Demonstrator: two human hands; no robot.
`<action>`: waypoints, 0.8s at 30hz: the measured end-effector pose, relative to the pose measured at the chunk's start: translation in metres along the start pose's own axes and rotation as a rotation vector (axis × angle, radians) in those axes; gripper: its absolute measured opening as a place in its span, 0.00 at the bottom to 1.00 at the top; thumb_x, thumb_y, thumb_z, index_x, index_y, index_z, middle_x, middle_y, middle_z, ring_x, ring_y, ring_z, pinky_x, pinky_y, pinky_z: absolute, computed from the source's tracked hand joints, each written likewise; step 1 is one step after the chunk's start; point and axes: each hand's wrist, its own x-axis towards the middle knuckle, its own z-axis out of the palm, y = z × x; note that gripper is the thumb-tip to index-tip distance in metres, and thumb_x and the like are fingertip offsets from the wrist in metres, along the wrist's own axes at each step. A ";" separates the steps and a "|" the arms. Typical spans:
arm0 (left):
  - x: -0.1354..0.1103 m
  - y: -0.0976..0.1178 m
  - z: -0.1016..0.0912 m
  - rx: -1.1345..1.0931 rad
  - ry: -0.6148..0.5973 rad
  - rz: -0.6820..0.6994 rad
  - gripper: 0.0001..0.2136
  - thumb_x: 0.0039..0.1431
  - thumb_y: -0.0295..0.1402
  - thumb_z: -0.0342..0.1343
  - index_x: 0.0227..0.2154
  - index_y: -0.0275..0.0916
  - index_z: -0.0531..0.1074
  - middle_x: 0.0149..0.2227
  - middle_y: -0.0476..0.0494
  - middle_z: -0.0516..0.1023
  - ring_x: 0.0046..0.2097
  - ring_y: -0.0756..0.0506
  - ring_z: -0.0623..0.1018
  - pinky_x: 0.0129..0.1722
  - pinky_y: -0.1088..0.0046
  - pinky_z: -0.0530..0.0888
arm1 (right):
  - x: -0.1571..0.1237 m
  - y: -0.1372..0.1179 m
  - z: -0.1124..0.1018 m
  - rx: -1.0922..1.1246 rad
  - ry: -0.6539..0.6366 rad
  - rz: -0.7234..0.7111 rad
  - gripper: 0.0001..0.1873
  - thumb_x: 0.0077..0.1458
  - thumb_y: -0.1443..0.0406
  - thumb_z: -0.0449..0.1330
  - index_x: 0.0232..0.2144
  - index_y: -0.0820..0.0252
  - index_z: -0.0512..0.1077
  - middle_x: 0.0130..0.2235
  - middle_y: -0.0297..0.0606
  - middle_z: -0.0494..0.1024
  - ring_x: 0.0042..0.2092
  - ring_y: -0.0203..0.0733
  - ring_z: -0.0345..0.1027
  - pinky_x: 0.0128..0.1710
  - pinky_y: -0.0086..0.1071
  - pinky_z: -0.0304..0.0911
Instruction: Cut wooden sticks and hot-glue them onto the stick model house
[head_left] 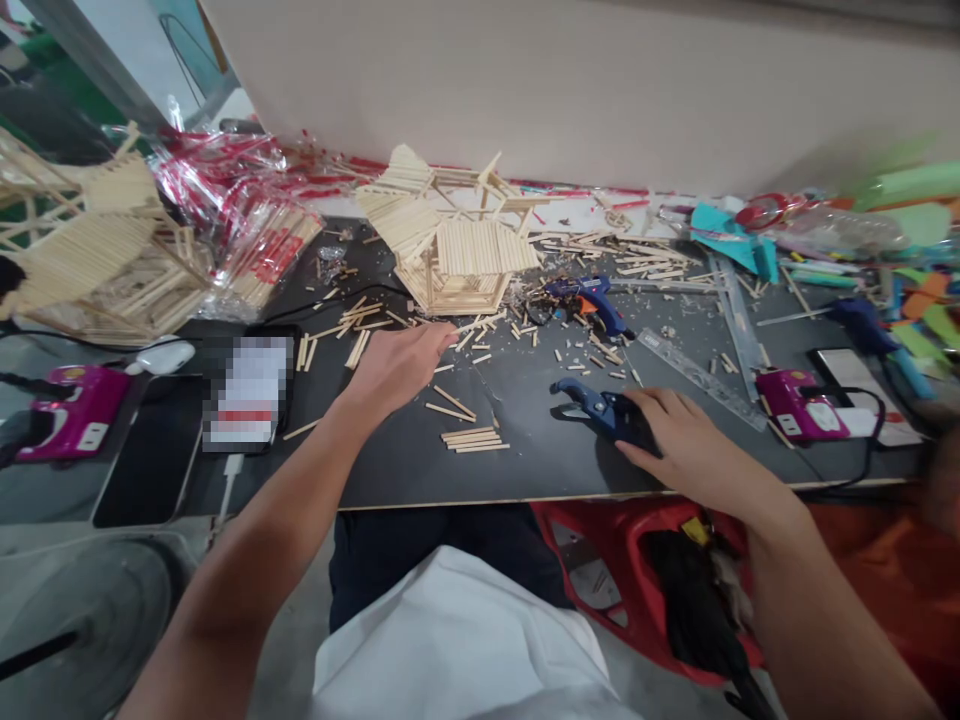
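My left hand reaches over the black tabletop with its fingers drawn together, pinching among loose wooden sticks just below a small stick-built house model. What the fingertips hold is too small to make out. My right hand lies closed over the handle of blue cutting pliers resting on the table near the front edge. A blue glue gun lies beyond it amid stick offcuts.
A larger stick model and bagged sticks fill the left. Two phones and pink devices sit on the table. Clear rulers, coloured paper and a red stool lie at right.
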 end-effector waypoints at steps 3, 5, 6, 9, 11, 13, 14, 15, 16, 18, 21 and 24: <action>0.001 0.003 -0.001 0.005 0.002 -0.097 0.17 0.73 0.39 0.43 0.47 0.36 0.74 0.30 0.43 0.82 0.29 0.48 0.78 0.27 0.73 0.64 | -0.009 -0.013 -0.008 -0.007 -0.050 0.004 0.26 0.65 0.56 0.48 0.58 0.68 0.64 0.51 0.56 0.71 0.48 0.60 0.71 0.49 0.50 0.67; 0.002 0.005 -0.002 0.010 0.003 -0.144 0.19 0.73 0.41 0.42 0.45 0.36 0.75 0.27 0.45 0.80 0.28 0.48 0.77 0.27 0.73 0.64 | -0.013 -0.027 -0.014 0.068 -0.062 0.055 0.24 0.67 0.55 0.45 0.55 0.66 0.65 0.48 0.53 0.72 0.40 0.54 0.74 0.43 0.47 0.69; 0.003 0.006 -0.003 0.013 0.006 -0.146 0.19 0.73 0.42 0.42 0.43 0.36 0.76 0.27 0.45 0.80 0.28 0.47 0.77 0.27 0.73 0.64 | -0.013 -0.034 -0.016 0.135 -0.057 0.066 0.23 0.68 0.55 0.43 0.53 0.64 0.65 0.46 0.52 0.73 0.38 0.52 0.73 0.41 0.45 0.68; 0.002 0.010 -0.003 0.021 0.042 -0.113 0.18 0.72 0.40 0.44 0.39 0.38 0.77 0.29 0.44 0.81 0.30 0.47 0.79 0.29 0.73 0.66 | -0.004 -0.061 -0.022 0.389 -0.038 0.047 0.18 0.69 0.55 0.43 0.41 0.58 0.67 0.39 0.45 0.75 0.39 0.49 0.73 0.40 0.40 0.67; 0.002 0.011 -0.002 0.026 0.080 -0.090 0.17 0.72 0.39 0.45 0.39 0.38 0.77 0.32 0.43 0.83 0.31 0.48 0.79 0.30 0.74 0.67 | 0.007 -0.078 -0.025 0.530 -0.028 0.049 0.17 0.69 0.55 0.44 0.36 0.55 0.67 0.35 0.41 0.76 0.37 0.47 0.72 0.38 0.38 0.66; 0.001 0.012 -0.001 0.030 0.109 -0.076 0.17 0.72 0.38 0.45 0.38 0.38 0.77 0.33 0.42 0.83 0.31 0.48 0.80 0.30 0.74 0.68 | 0.019 -0.095 -0.028 0.628 0.000 0.037 0.17 0.69 0.56 0.45 0.35 0.55 0.67 0.35 0.40 0.77 0.38 0.47 0.72 0.38 0.38 0.65; 0.000 0.012 0.000 0.028 0.115 -0.070 0.17 0.72 0.38 0.44 0.38 0.37 0.77 0.33 0.42 0.83 0.31 0.48 0.80 0.31 0.74 0.69 | 0.025 -0.102 -0.029 0.669 0.010 0.029 0.17 0.69 0.55 0.45 0.35 0.55 0.67 0.36 0.40 0.77 0.39 0.46 0.72 0.39 0.37 0.64; 0.000 0.011 0.000 0.021 0.114 -0.067 0.17 0.73 0.38 0.44 0.38 0.37 0.77 0.33 0.42 0.83 0.31 0.48 0.80 0.31 0.74 0.69 | 0.031 -0.109 -0.030 0.706 0.021 0.025 0.17 0.70 0.55 0.44 0.35 0.55 0.68 0.37 0.40 0.77 0.40 0.46 0.72 0.39 0.37 0.63; -0.001 0.011 0.001 0.010 0.109 -0.064 0.18 0.73 0.39 0.44 0.38 0.37 0.77 0.33 0.42 0.83 0.32 0.48 0.81 0.32 0.74 0.70 | 0.036 -0.115 -0.030 0.733 0.034 0.025 0.18 0.70 0.55 0.44 0.35 0.56 0.68 0.37 0.40 0.77 0.40 0.45 0.71 0.40 0.37 0.63; -0.001 0.011 0.001 -0.013 0.095 -0.064 0.18 0.73 0.39 0.43 0.39 0.36 0.77 0.34 0.41 0.83 0.33 0.47 0.81 0.33 0.73 0.71 | 0.044 -0.123 -0.029 0.769 0.057 0.038 0.19 0.70 0.54 0.44 0.34 0.56 0.68 0.37 0.40 0.77 0.40 0.45 0.70 0.40 0.36 0.62; -0.003 0.011 0.002 -0.017 0.091 -0.061 0.19 0.73 0.39 0.42 0.40 0.36 0.77 0.35 0.40 0.83 0.34 0.46 0.82 0.33 0.73 0.71 | 0.053 -0.130 -0.025 0.791 0.078 0.064 0.20 0.69 0.53 0.44 0.32 0.56 0.66 0.34 0.38 0.75 0.37 0.44 0.69 0.39 0.36 0.60; -0.003 0.012 0.003 0.019 0.098 -0.017 0.18 0.73 0.37 0.42 0.39 0.36 0.76 0.33 0.42 0.83 0.33 0.47 0.82 0.32 0.74 0.70 | 0.059 -0.134 -0.022 0.802 0.091 0.062 0.19 0.69 0.53 0.45 0.32 0.57 0.66 0.34 0.38 0.74 0.37 0.44 0.68 0.39 0.36 0.60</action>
